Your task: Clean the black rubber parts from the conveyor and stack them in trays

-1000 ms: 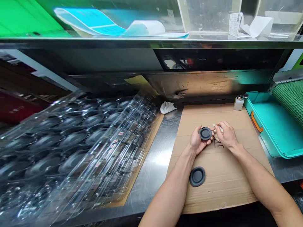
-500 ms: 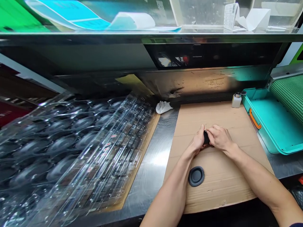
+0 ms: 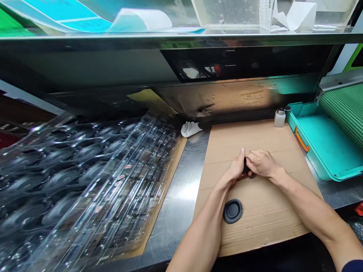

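Above the cardboard sheet (image 3: 272, 219), my left hand (image 3: 237, 165) is closed around a small black part (image 3: 245, 166), thumb pointing up. My right hand (image 3: 261, 162) presses against the same part from the right, its fingers bent and pinched on it. Most of the part is covered by the fingers, so its full shape cannot be made out. On the cardboard, beside my left forearm, lies a dark grey, oval, dish-like piece (image 3: 233, 211) with a raised rim.
Stacked clear plastic trays (image 3: 113, 189) with round dark pieces fill the left. A crumpled white cloth or glove (image 3: 190, 129) lies near the back wall. A small white bottle (image 3: 280, 118) stands beside a teal bin (image 3: 334, 143) at right. A metal shelf (image 3: 181, 40) crosses above.
The whole view has shifted slightly, so the scene sits a little further left. My right fingers have moved slightly over the black part, covering more of it. The oval piece stays put.
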A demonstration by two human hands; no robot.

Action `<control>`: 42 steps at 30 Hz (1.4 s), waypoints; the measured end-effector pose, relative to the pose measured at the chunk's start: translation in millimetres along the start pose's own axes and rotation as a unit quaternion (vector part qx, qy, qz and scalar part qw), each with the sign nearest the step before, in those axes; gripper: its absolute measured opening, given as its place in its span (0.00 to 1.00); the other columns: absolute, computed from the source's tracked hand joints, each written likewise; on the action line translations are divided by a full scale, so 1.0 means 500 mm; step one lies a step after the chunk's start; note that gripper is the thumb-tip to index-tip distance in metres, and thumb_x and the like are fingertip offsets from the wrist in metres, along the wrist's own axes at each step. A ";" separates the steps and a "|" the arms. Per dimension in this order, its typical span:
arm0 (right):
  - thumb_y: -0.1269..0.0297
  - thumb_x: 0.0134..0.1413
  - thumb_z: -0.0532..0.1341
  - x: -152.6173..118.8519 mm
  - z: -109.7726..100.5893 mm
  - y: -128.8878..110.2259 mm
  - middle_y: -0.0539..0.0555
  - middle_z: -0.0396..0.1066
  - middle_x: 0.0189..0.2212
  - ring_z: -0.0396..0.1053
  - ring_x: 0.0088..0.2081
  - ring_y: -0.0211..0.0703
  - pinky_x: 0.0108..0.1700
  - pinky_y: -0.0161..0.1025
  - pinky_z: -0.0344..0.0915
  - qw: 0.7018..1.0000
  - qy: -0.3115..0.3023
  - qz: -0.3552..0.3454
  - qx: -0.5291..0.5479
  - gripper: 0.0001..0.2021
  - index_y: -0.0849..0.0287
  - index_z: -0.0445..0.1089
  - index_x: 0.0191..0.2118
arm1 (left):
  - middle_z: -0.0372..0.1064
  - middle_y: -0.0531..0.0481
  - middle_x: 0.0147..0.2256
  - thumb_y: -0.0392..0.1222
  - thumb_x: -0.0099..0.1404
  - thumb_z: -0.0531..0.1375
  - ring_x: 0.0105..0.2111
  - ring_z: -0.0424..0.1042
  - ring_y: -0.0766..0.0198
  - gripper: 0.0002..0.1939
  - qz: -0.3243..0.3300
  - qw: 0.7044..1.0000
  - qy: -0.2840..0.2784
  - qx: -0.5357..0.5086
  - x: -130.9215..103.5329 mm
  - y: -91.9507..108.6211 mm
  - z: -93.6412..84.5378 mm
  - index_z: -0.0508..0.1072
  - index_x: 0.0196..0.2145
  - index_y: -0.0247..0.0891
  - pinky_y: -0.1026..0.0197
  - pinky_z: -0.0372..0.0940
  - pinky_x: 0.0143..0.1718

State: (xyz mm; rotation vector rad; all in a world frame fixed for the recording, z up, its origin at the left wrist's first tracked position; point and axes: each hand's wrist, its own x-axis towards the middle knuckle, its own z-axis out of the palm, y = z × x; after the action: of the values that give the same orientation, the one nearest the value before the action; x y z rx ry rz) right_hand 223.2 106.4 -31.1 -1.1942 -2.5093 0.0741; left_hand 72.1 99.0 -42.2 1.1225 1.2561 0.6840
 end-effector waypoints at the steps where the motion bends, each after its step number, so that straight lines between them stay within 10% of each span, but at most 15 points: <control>1: 0.67 0.68 0.55 0.000 0.003 0.003 0.56 0.75 0.37 0.70 0.41 0.43 0.42 0.37 0.61 1.000 0.002 0.004 0.005 0.10 0.60 0.74 0.40 | 0.65 0.47 0.14 0.76 0.65 0.39 0.11 0.53 0.70 0.42 0.002 1.000 0.000 0.000 0.000 0.001 0.000 0.69 0.20 0.37 0.65 0.43 0.14; 11: 0.67 0.67 0.56 0.000 0.014 0.016 0.54 0.75 0.37 0.71 0.39 0.41 0.42 0.34 0.61 0.997 0.020 0.011 0.072 0.09 0.58 0.74 0.38 | 0.65 0.47 0.15 0.76 0.65 0.39 0.11 0.52 0.71 0.42 -0.004 0.998 -0.038 -0.053 -0.011 -0.001 -0.023 0.70 0.22 0.36 0.66 0.41 0.14; 18: 0.65 0.67 0.55 -0.021 -0.008 0.081 0.55 0.78 0.40 0.74 0.43 0.42 0.46 0.34 0.64 0.982 0.095 0.138 0.085 0.12 0.57 0.77 0.42 | 0.76 0.42 0.38 0.68 0.64 0.57 0.32 0.75 0.61 0.35 0.128 0.982 0.087 -0.106 -0.005 -0.005 -0.050 0.72 0.51 0.33 0.57 0.73 0.35; 21: 0.64 0.66 0.55 -0.026 -0.034 0.099 0.56 0.78 0.43 0.75 0.45 0.44 0.47 0.36 0.64 0.967 0.103 0.223 0.061 0.13 0.56 0.77 0.45 | 0.75 0.40 0.48 0.58 0.56 0.70 0.48 0.76 0.55 0.41 0.267 0.935 0.226 0.054 -0.006 -0.012 -0.040 0.64 0.61 0.38 0.51 0.70 0.52; 26: 0.64 0.64 0.55 -0.034 -0.069 0.122 0.64 0.78 0.39 0.76 0.41 0.54 0.42 0.43 0.64 0.915 -0.066 0.391 -0.076 0.14 0.59 0.78 0.43 | 0.74 0.41 0.51 0.54 0.54 0.74 0.52 0.75 0.53 0.56 0.396 0.824 0.337 0.224 -0.021 -0.015 -0.028 0.48 0.70 0.44 0.51 0.69 0.54; 30: 0.63 0.66 0.55 -0.034 -0.068 0.096 0.66 0.75 0.46 0.70 0.51 0.59 0.50 0.48 0.63 0.939 -0.040 0.318 -0.124 0.14 0.61 0.77 0.47 | 0.74 0.41 0.51 0.54 0.56 0.72 0.52 0.75 0.54 0.58 0.412 0.803 0.347 0.254 -0.023 -0.016 -0.029 0.42 0.72 0.43 0.52 0.69 0.54; 35: 0.54 0.64 0.61 -0.032 -0.029 0.025 0.60 0.68 0.56 0.65 0.55 0.55 0.55 0.47 0.63 0.992 -0.062 0.106 0.011 0.18 0.52 0.72 0.56 | 0.73 0.41 0.52 0.57 0.57 0.71 0.53 0.74 0.54 0.54 0.382 0.828 0.340 0.228 -0.026 -0.011 -0.032 0.48 0.71 0.42 0.51 0.68 0.56; 42: 0.60 0.65 0.58 -0.014 0.041 -0.016 0.65 0.66 0.56 0.65 0.58 0.55 0.59 0.49 0.64 0.960 0.130 0.159 0.189 0.23 0.59 0.66 0.63 | 0.72 0.38 0.53 0.60 0.72 0.54 0.47 0.76 0.56 0.27 0.152 0.935 0.205 -0.247 0.001 -0.001 -0.009 0.67 0.59 0.38 0.51 0.71 0.50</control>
State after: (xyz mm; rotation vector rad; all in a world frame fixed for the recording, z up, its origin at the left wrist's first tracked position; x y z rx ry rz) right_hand 214.3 97.9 -50.5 -1.3292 -1.9467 0.4294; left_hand 67.6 100.5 -42.7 0.7738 1.1613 1.4394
